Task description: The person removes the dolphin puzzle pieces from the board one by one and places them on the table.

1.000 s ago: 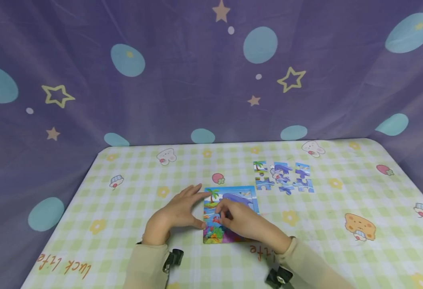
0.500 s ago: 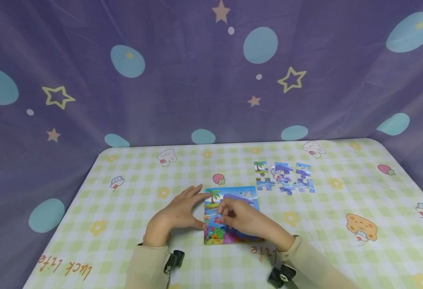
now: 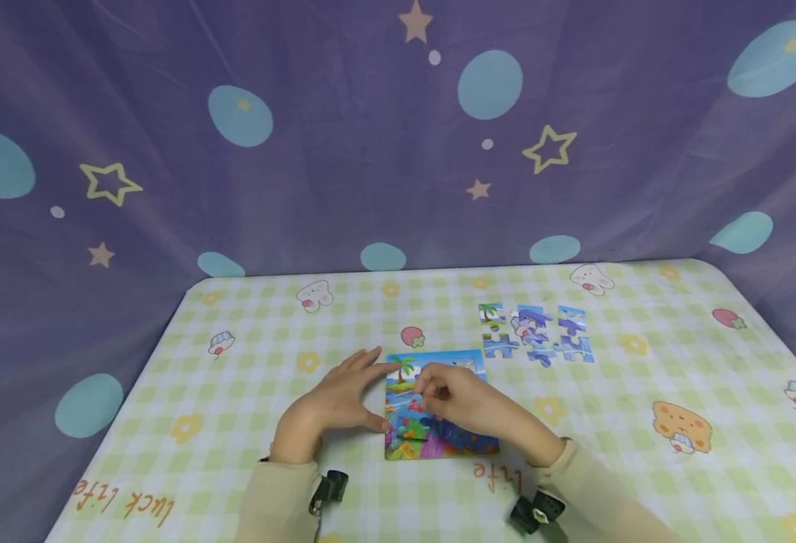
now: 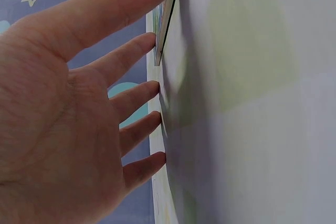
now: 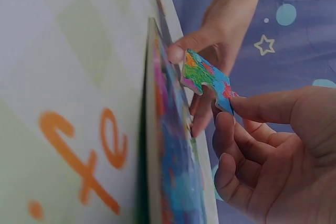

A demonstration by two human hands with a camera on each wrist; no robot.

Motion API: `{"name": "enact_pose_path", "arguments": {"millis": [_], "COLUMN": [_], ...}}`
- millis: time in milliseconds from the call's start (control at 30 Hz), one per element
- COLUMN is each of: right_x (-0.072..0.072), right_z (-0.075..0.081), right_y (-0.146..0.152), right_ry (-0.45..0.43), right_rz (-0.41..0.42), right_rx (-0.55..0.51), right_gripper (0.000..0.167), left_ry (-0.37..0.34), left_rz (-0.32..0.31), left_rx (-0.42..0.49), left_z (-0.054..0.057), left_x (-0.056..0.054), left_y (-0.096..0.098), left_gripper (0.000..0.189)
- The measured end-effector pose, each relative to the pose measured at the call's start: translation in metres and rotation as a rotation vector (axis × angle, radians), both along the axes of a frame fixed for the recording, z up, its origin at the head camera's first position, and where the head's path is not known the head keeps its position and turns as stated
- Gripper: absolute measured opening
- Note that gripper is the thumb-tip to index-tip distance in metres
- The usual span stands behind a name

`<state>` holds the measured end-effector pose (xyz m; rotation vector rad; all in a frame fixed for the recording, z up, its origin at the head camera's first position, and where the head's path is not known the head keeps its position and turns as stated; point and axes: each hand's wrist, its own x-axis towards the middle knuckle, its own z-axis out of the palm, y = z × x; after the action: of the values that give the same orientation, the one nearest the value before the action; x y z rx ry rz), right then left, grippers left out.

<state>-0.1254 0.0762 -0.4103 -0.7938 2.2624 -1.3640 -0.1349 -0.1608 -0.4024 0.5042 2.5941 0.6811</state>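
A puzzle board (image 3: 438, 356) with a sea picture, palm tree and dolphin lies on the table. My left hand (image 3: 336, 400) is spread at its left edge, thumb and index finger touching the frame. In the left wrist view the fingers (image 4: 131, 100) are straight, with fingertips down at the tablecloth beside the board. Over the board, my right hand (image 3: 459, 398) pinches a jigsaw piece (image 5: 207, 77) between thumb and index finger. This piece shows green and orange coral and a red crab, and stands tilted above the board in the right wrist view. My right hand covers part of the board's middle.
Beyond the board to the right, several loose jigsaw pieces (image 3: 499, 347) lie in a group, with palm, dolphin and water prints. A checked tablecloth (image 3: 255, 332) covers the table, and a purple curtain (image 3: 343, 173) hangs behind it.
My right hand has moved slightly up and away over the board, and the coral piece it pinches has risen from the board's lower left. My left hand has stayed in place.
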Motion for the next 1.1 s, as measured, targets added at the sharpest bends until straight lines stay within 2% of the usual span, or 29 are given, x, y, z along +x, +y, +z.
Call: {"name": "enact_pose_path", "arguments": {"millis": [533,900,1100], "right_x": [-0.012,-0.026,-0.033], "right_z": [0.016,0.025,0.028], "right_y": [0.029,0.058,0.072], "right_ry": [0.022,0.125,0.111], "right_rz": [-0.036,-0.072,-0.116], "right_rx": [0.007,0.068,0.062], "right_gripper": [0.009,0.005,0.005], "left_ry": [0.009,0.014,0.014], "left_rz": [0.008,-0.001,0.001], "left_rx": [0.000,0.003,0.006], "left_z": [-0.002,-0.001,0.000], "left_x": [0.000,0.001,0.002], "left_y": [0.002,0.001,0.000], "left_gripper": [0.086,0.086,0.086]}}
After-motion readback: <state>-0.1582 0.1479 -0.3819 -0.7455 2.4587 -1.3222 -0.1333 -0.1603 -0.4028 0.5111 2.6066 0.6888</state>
